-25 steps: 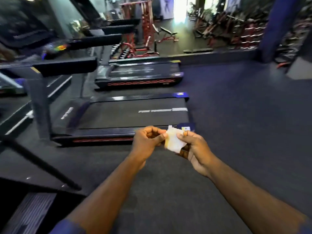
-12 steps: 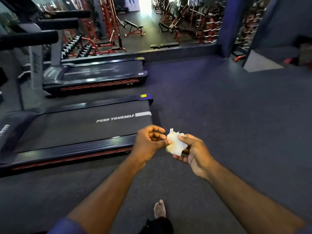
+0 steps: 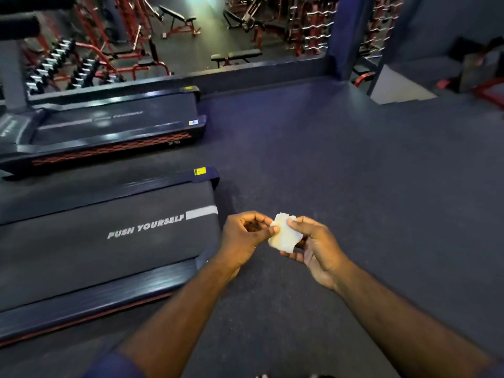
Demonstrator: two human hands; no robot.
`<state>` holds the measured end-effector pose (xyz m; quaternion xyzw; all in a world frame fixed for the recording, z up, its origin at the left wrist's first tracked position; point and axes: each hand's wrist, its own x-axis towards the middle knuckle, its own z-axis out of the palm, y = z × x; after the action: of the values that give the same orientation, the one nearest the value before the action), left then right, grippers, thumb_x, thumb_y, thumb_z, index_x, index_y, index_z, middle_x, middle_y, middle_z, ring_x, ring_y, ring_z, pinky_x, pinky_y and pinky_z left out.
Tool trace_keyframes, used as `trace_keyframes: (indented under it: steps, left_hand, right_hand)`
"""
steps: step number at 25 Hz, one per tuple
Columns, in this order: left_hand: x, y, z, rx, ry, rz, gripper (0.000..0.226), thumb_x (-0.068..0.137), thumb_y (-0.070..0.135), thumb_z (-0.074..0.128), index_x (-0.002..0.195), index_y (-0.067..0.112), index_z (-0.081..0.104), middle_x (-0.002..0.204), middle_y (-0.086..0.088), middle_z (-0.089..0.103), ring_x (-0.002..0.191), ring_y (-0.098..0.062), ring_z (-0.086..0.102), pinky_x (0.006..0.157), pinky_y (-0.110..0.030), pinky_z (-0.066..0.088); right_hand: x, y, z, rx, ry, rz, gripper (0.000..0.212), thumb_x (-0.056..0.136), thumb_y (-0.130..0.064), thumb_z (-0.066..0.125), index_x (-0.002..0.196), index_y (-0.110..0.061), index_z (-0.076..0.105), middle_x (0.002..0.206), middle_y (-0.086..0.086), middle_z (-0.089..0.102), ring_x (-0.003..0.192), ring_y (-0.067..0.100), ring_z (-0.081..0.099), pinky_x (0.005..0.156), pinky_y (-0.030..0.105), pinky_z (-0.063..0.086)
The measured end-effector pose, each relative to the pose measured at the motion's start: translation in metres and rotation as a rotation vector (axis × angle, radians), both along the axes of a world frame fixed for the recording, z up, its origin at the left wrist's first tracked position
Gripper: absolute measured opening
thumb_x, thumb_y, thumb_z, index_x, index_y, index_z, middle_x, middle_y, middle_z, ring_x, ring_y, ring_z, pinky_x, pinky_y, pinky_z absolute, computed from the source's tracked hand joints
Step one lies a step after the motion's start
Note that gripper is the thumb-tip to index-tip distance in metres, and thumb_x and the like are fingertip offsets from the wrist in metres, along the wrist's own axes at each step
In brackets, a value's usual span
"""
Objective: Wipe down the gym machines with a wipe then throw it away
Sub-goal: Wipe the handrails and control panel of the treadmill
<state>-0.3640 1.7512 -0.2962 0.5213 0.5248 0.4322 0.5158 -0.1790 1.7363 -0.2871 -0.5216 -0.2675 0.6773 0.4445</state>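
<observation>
Floor (image 3: 354, 186): dark speckled rubber, continuous across the raised area. Near treadmill (image 3: 95, 241), belt marked "PUSH YOURSELF", lies at left; far treadmill (image 3: 109, 126) sits parallel behind it. Beyond the ledge: dumbbell rack (image 3: 54, 66), flat bench (image 3: 234, 57), blue pillar (image 3: 346, 36). Crumpled white wipe (image 3: 285, 234) is held mid-air above the floor, beside the near treadmill's end. Left hand (image 3: 244, 238) pinches its edge, fingers curled; right hand (image 3: 313, 249) grips it, thumb on top.

Dark speckled floor (image 3: 354, 186); blue pillar (image 3: 345, 31); dumbbell rack (image 3: 51, 65) far left.
</observation>
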Motion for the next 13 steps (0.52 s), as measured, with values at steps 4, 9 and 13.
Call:
trace_keyframes:
  steps: [4, 9, 13]
  left_hand:
    - [0.022, 0.119, -0.012, 0.022, 0.000, 0.062, 0.014, 0.077, 0.006, 0.091, 0.087, 0.013, 0.083, 0.090, -0.006, 0.081, 0.082, -0.015, 0.074, 0.078, -0.032, 0.060]
    - [0.054, 0.275, -0.011, 0.023, -0.045, 0.274, 0.015, 0.076, -0.003, 0.088, 0.084, 0.008, 0.082, 0.089, -0.010, 0.081, 0.080, -0.013, 0.074, 0.072, -0.022, 0.056]
    - [0.058, 0.389, 0.004, 0.021, -0.092, 0.318, 0.010, 0.090, -0.003, 0.076, 0.091, 0.006, 0.072, 0.088, -0.003, 0.079, 0.082, -0.010, 0.071, 0.078, -0.023, 0.056]
  right_hand:
    - [0.026, 0.120, -0.019, -0.047, 0.085, -0.039, 0.006, 0.099, -0.022, 0.064, 0.099, -0.015, 0.063, 0.109, 0.016, 0.076, 0.096, 0.029, 0.075, 0.072, 0.038, 0.060]
    - [0.058, 0.293, -0.032, -0.164, 0.173, -0.020, 0.006, 0.098, -0.018, 0.062, 0.104, -0.015, 0.062, 0.101, 0.013, 0.078, 0.085, 0.023, 0.075, 0.069, 0.037, 0.061]
    - [0.068, 0.422, -0.025, -0.148, -0.045, 0.172, 0.020, 0.104, -0.031, 0.061, 0.099, -0.011, 0.065, 0.093, 0.011, 0.073, 0.084, 0.025, 0.072, 0.072, 0.037, 0.061]
